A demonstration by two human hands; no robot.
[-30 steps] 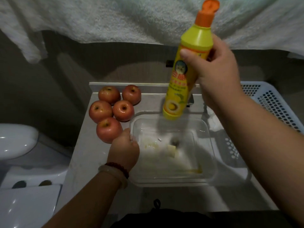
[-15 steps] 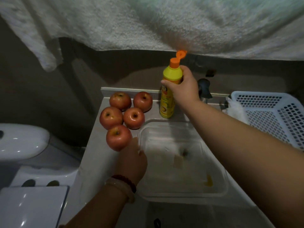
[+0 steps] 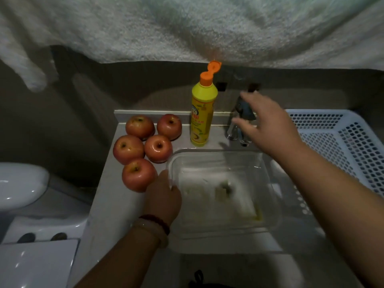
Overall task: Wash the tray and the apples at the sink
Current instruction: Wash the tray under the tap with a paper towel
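The tray (image 3: pixel 222 196) is gripped at its rim by the left hand (image 3: pixel 164 196), steadied in the sink, while the right hand (image 3: pixel 268 127), fingers spread and empty, is held at the tap (image 3: pixel 234 129).

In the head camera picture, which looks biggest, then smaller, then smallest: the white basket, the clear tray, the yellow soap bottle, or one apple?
1. Clear tray and white basket: both big; the basket is cut off, so no ranking.
2. Yellow soap bottle.
3. One apple.
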